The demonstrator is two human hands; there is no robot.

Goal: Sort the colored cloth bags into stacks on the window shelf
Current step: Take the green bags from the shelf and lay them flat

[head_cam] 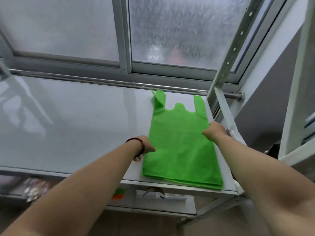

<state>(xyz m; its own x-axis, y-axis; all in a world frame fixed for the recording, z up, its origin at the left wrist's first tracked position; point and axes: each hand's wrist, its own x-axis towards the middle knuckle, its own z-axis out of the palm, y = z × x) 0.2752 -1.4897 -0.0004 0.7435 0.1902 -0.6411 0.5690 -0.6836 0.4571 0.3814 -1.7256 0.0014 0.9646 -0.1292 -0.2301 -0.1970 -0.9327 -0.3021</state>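
We judge the green cloth bags light, soft and floppy, likely to slide over one another, so we would take the stack by both long side edges and keep it flat. They lie flat at the right end of the white window shelf, handles toward the window, a few layers showing at the near edge. Our left hand meets the stack's left edge and our right hand its right edge, fingers curled at the cloth, though whether either grip actually pinches it we cannot tell.
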